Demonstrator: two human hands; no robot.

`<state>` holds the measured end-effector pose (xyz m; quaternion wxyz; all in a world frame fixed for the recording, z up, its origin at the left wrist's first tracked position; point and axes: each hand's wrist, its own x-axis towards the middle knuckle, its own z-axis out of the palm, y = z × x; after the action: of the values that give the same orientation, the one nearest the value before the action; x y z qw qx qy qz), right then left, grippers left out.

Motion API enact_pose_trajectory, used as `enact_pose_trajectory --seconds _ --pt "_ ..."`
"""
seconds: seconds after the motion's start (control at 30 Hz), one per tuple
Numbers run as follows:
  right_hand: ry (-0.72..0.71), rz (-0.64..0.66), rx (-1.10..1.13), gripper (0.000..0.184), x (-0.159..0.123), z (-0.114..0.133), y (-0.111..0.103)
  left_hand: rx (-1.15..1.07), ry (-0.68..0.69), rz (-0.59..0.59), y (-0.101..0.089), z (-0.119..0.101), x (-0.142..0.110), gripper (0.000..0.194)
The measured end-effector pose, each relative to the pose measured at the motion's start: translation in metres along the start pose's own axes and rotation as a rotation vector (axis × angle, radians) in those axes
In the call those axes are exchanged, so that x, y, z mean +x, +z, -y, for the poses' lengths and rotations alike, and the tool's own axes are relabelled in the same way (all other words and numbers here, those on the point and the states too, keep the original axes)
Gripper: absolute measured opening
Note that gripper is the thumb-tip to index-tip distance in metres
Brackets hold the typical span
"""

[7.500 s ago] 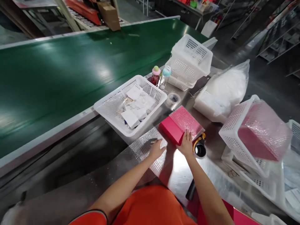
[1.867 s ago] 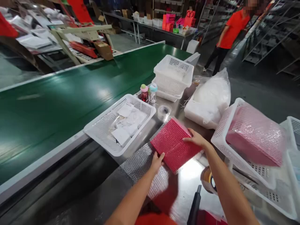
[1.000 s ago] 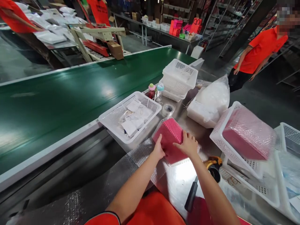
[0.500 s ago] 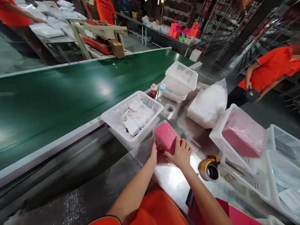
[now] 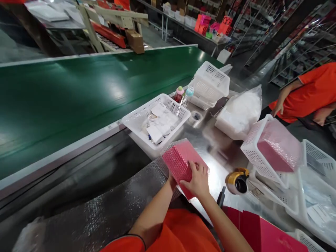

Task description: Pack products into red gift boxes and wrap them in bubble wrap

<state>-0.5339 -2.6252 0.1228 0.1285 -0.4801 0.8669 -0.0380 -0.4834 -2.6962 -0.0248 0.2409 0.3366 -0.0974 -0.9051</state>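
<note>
A pink box (image 5: 193, 155) with bubble wrap (image 5: 173, 157) around it is tilted between both hands at the near side of the metal table. My right hand (image 5: 198, 179) grips its near right part, thumb and fingers spread over the wrapped face. My left hand (image 5: 172, 179) holds it from the left and below, and its fingers are mostly hidden behind the box. From the box, a long strip of clear bubble wrap (image 5: 105, 206) trails to the lower left. Right of my right hand stands a yellow and black tape dispenser (image 5: 237, 180), with a dark handle (image 5: 221, 196) nearby.
A white basket (image 5: 128, 117) of papers sits beside the green conveyor belt (image 5: 65, 94). Behind are two bottles (image 5: 183, 95), a tape roll (image 5: 195, 117) and stacked baskets (image 5: 210, 82). Rightward are a bag (image 5: 240, 112), a basket with a wrapped pink box (image 5: 278, 147), red boxes (image 5: 259, 227) and a person (image 5: 312, 91).
Both hands have turned and tipped the pink box, so a broader pink face shows. My view has shifted slightly. The person at the right has changed position.
</note>
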Motion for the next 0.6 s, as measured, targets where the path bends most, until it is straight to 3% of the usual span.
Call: enact_pose_trajectory --seconds 0.2,0.33,0.47,0.6 --pt "-0.011 0.036 -0.015 0.079 -0.008 0.012 0.011 -0.082 0.004 -0.105 -0.031 -0.005 -0.011 0.051" --pt "-0.024 -0.003 -0.112 0.078 -0.02 0.024 0.037 -0.005 -0.002 -0.261 -0.08 -0.024 -0.032 0.04" --pt "-0.041 -0.083 -0.257 0.074 -0.027 0.02 0.079 0.125 0.108 -0.419 -0.124 -0.031 -0.063 0.022" --pt "0.003 -0.104 -0.313 0.071 -0.007 -0.007 0.103 0.312 0.172 -0.427 -0.127 -0.025 -0.074 0.022"
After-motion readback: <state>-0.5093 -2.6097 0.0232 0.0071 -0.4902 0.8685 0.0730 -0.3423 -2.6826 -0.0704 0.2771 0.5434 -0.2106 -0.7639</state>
